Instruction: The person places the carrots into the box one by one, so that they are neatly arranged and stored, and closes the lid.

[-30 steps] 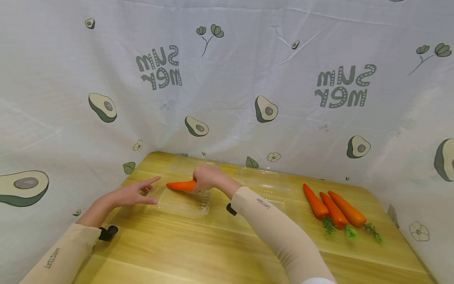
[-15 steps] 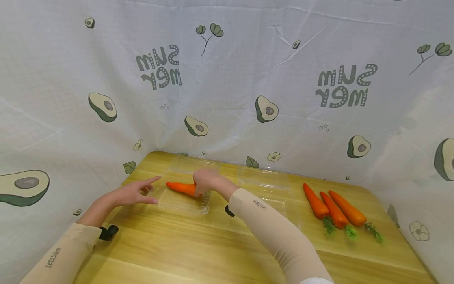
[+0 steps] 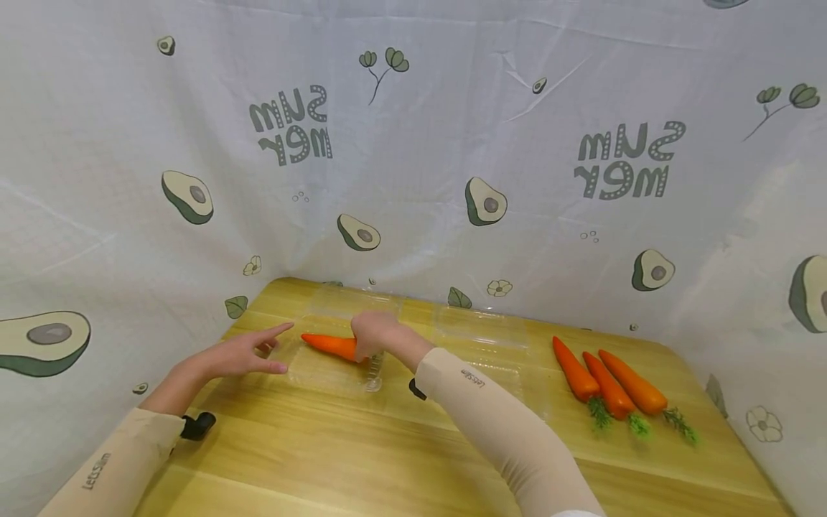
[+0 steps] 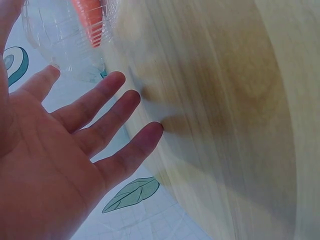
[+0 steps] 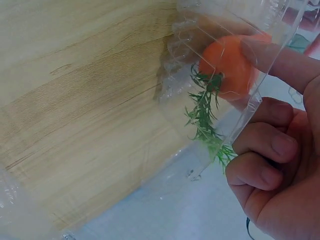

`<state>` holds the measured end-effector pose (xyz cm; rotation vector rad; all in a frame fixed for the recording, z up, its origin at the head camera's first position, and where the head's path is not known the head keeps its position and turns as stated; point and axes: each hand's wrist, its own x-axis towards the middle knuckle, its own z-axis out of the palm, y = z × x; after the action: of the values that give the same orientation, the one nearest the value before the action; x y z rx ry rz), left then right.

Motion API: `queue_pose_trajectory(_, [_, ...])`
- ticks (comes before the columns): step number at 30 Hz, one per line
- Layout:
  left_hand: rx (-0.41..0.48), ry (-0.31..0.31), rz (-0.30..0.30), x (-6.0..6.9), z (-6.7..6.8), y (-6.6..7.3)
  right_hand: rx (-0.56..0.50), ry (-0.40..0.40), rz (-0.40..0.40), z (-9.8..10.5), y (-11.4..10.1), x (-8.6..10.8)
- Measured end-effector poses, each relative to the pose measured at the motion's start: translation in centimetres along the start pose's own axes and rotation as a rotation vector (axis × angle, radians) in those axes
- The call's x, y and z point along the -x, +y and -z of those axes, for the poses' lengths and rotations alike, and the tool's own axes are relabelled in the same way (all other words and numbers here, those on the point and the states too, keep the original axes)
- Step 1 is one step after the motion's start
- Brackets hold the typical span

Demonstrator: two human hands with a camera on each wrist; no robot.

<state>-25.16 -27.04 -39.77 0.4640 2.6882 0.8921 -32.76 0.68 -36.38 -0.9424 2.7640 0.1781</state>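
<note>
An orange toy carrot (image 3: pixel 331 345) lies in a clear plastic clamshell box (image 3: pixel 323 379), its pointed tip to the left. My right hand (image 3: pixel 377 332) grips the carrot's thick end from above. In the right wrist view the carrot's round end (image 5: pixel 227 67) shows through the box's ribbed wall, and its green leafy top (image 5: pixel 205 112) hangs down. The other fingers of that hand are curled outside the carrot. My left hand (image 3: pixel 242 352) is held at the box's left side with fingers spread. Its palm (image 4: pixel 50 165) holds nothing in the left wrist view.
A second clear clamshell box (image 3: pixel 484 327) stands to the right of the first. Further right lie three carrots, a red-orange one (image 3: pixel 575 370), a middle one (image 3: pixel 609 384) and a lighter orange one (image 3: pixel 633 380). A printed curtain (image 3: pixel 413 179) hangs around the wooden table (image 3: pixel 310 459).
The carrot's thick end has moved slightly down and to the right in the box, with my right hand on it. My left hand has stayed in place.
</note>
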Motion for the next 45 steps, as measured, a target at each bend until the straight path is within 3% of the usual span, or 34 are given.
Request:
queue_pose_trajectory(17, [0.033, -0.011, -0.015, 0.3, -0.8, -0.5, -0.045, 0.043, 0.026, -0.5, -0.8, 1.2])
queue_pose_trajectory(30, [0.032, -0.007, -0.01, 0.4, -0.8, -0.2, -0.121, 0.119, 0.066, 0.2, 0.6, 3.2])
queue_pose_trajectory(45, [0.021, -0.017, -0.011, 0.1, -0.1, -0.1, -0.363, 0.194, 0.093, 1.2, 3.8, 7.5])
